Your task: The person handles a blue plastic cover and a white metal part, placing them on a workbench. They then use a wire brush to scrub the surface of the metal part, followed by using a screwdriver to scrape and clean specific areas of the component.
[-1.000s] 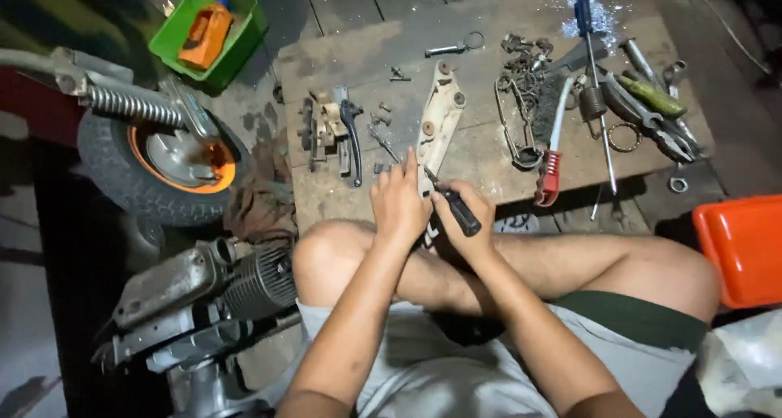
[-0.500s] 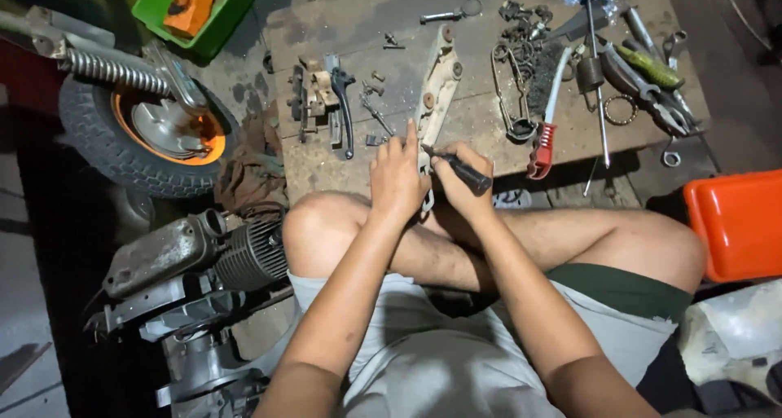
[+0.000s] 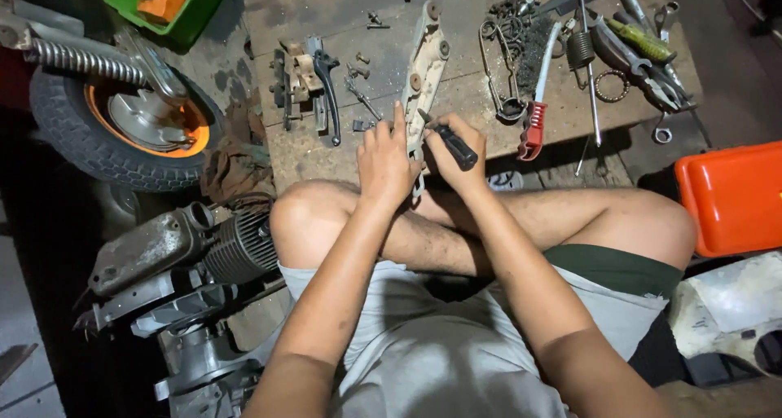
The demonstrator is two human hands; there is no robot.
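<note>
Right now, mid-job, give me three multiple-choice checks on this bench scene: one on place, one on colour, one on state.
1. Where is the wheel with the tyre?
A. left of the board
B. on the board
C. on the lap

2. What colour is the pliers' handle?
A. blue
B. red
C. yellow

3. What is the right hand doing?
A. resting open
B. gripping a black-handled tool
C. holding a rag

Answers: 1 A, it stands on the floor beside the wooden board. 2 B, red grips show near the board's edge. 3 B, fingers wrap the tool against the long metal part that the left hand steadies.
</note>
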